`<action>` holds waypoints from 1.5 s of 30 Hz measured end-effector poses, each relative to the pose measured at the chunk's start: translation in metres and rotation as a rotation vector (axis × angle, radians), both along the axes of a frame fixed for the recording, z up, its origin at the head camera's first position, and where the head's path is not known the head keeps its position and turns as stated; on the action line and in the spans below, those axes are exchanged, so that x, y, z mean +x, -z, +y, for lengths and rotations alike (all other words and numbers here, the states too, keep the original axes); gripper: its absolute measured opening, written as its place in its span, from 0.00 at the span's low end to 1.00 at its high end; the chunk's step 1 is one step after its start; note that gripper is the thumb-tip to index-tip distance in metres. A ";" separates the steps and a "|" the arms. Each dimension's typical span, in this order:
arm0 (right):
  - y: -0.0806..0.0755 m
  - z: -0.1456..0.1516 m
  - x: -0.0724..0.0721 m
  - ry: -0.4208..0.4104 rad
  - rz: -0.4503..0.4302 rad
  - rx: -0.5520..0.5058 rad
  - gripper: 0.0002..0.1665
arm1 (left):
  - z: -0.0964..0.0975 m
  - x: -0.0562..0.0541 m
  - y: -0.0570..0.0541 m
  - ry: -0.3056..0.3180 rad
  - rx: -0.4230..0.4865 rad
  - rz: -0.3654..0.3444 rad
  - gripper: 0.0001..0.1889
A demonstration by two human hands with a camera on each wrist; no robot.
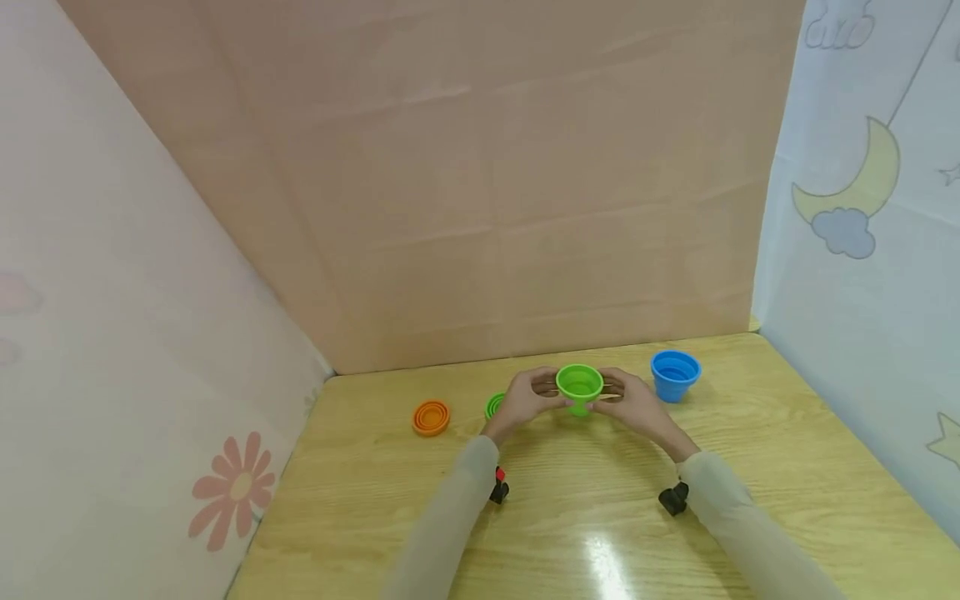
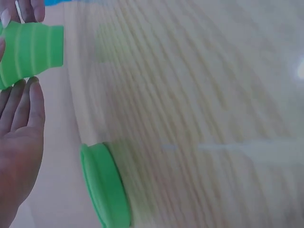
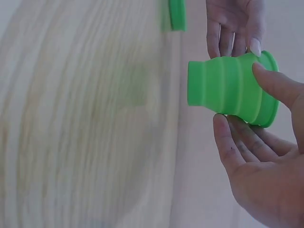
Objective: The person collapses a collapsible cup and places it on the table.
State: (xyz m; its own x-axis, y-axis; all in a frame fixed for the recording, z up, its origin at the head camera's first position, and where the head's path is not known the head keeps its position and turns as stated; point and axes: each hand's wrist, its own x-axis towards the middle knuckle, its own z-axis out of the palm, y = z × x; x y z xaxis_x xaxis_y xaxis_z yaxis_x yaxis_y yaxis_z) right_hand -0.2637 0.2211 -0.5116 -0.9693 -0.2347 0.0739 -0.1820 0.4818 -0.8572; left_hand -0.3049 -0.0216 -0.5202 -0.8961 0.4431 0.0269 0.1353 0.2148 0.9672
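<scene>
A green collapsible cup [image 1: 579,383], extended to its full stepped height, is held upright between both hands above the table. My left hand [image 1: 522,397] grips its left side, thumb toward the front and fingers behind. On the opposite side my right hand [image 1: 634,405] holds it the same way, the thumb near the rim in the right wrist view. The ribbed wall of the cup [image 3: 230,88] and its narrow base show there, with a gap between base and tabletop. A second green cup [image 2: 105,185], folded flat, lies on the table, partly hidden behind my left hand in the head view.
An orange collapsed cup [image 1: 431,417] lies flat at the left. To the right stands a blue extended cup [image 1: 675,375]. The wooden table [image 1: 570,517] meets a brown paper-covered wall [image 1: 487,208] at the back and pale decorated panels on both sides.
</scene>
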 end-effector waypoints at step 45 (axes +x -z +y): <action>-0.011 -0.050 0.064 -0.268 -0.054 -0.181 0.34 | -0.063 0.108 -0.002 -0.054 -0.032 0.125 0.28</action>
State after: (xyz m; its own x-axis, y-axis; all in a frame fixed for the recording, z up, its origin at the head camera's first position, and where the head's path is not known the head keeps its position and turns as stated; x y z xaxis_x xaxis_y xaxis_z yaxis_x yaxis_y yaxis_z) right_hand -0.1992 0.1715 -0.5003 -0.8784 -0.4696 0.0885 -0.2340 0.2613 -0.9365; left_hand -0.1973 -0.0848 -0.5187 -0.9091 0.3971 0.1261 0.2415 0.2557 0.9361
